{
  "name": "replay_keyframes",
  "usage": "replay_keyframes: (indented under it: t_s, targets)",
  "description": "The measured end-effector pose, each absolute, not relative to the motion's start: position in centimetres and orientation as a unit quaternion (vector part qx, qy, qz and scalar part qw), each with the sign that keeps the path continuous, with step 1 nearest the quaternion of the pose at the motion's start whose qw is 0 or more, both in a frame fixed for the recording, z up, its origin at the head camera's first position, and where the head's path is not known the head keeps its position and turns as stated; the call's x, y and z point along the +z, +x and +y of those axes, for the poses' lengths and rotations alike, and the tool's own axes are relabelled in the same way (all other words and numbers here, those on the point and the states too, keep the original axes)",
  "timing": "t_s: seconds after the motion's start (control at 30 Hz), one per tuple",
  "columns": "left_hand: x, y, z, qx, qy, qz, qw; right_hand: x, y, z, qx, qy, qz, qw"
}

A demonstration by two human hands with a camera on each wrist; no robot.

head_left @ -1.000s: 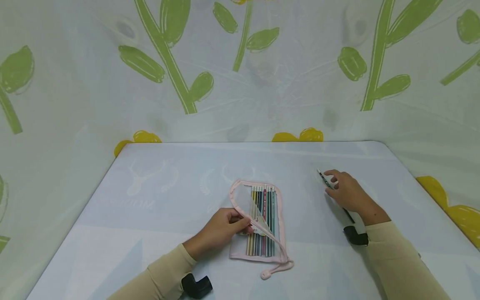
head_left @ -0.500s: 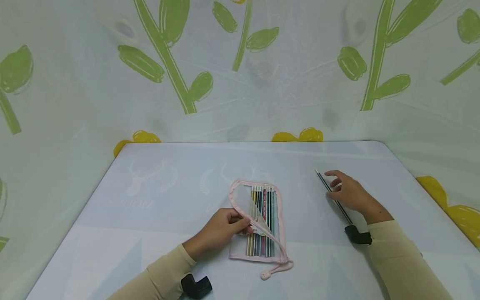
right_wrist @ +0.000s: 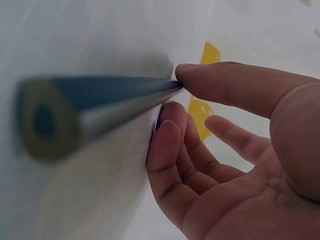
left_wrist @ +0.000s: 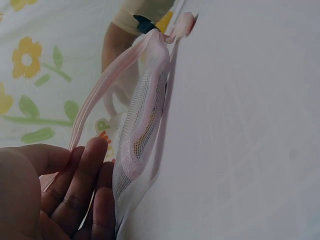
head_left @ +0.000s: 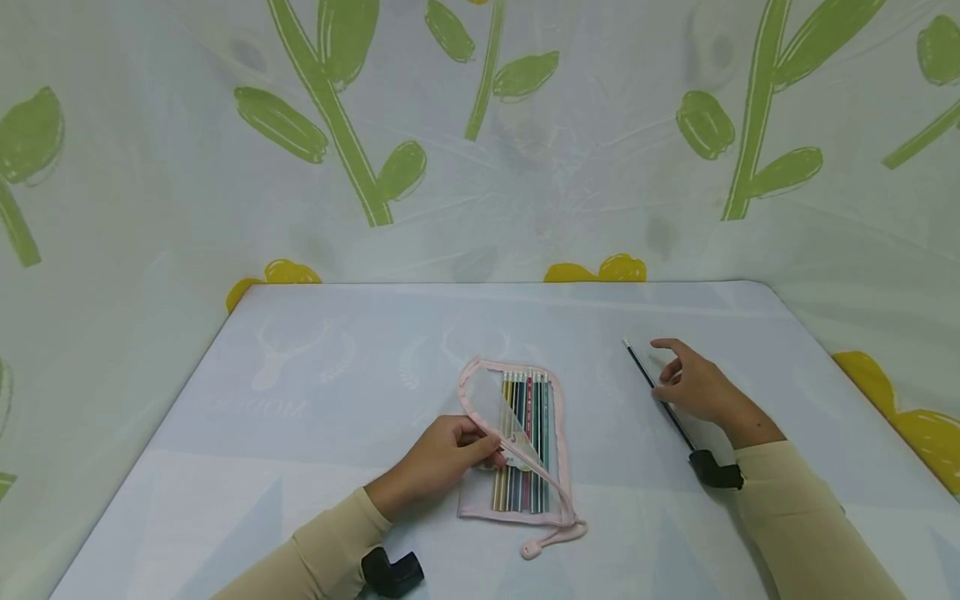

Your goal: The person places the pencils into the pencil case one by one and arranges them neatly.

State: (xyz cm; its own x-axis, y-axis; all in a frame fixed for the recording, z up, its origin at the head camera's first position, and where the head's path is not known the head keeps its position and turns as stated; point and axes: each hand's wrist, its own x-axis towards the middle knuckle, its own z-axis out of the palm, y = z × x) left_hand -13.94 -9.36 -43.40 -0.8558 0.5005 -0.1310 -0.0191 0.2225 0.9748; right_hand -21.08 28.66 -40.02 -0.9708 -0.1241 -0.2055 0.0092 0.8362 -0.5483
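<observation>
A mesh pencil pouch with pink trim [head_left: 566,467] lies in front of me in the head view, its top opening folded back at a slant. Several coloured pencils [head_left: 528,425] show inside it, side by side. My left hand [head_left: 450,450] pinches the pink zip edge between thumb and fingers; the left wrist view shows this pink strip [left_wrist: 97,90] rising from the thumb. Over on the right, my right hand [head_left: 697,387] has its thumb and curled fingers at a dark striped pencil [head_left: 637,362], index finger stretched away. Its flat end [right_wrist: 47,120] points at the right wrist camera.
A pink cord with a round toggle [head_left: 531,548] trails from the pouch's lower right corner. Black wrist cameras [head_left: 393,573] sit at both sleeves. Behind the white tabletop [head_left: 360,333] hangs a pale sheet [head_left: 585,167] printed with green stems and yellow shapes.
The pencil's far end has swung left, and more of its length shows. My right index finger has straightened away from it. The left hand and pouch have stayed put.
</observation>
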Motion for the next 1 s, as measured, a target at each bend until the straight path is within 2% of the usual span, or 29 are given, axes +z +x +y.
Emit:
replay_keyframes:
  t_s: [1.0]
  targets:
    - [-43.38, -14.02, -9.33, 0.598, 0.155, 0.756, 0.217, -40.15, -21.02, 27.79, -0.24, -0.027, 0.962, 0.129]
